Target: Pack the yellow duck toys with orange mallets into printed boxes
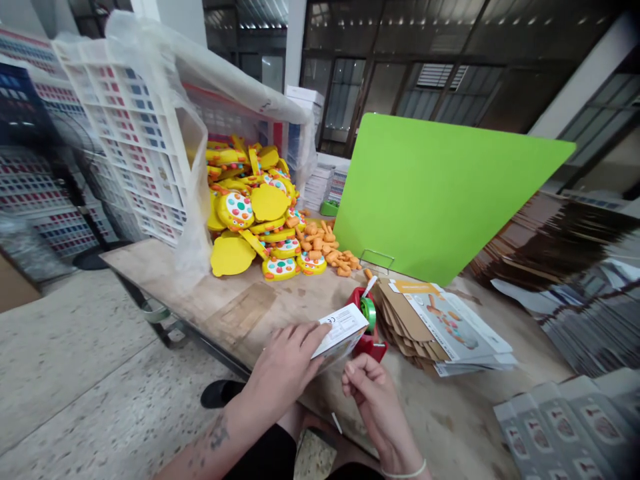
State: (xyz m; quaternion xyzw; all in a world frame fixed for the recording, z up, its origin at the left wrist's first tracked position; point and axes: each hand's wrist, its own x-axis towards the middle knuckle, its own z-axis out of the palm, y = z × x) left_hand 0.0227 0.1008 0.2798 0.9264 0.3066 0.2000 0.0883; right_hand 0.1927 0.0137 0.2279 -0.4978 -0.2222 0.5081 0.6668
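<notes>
My left hand [286,363] is closed on a small white printed carton [346,328], which sits tilted at the near side of the table. Its fingers lie over the top and left end. My right hand [367,387] is just right of the carton, fingers curled into a pinch. Whatever they hold, if anything, is too small to make out. Right behind the carton stands a red tape dispenser [373,348] with a green tape roll [369,313], partly hidden by the carton.
A stack of flat printed cartons [445,320] lies to the right. Yellow toys [273,200] spill from a white crate [140,140], beside orange toy mallets [323,243]. A green board [440,193] stands at the back. Grey printed sheets [565,420] fill the right corner.
</notes>
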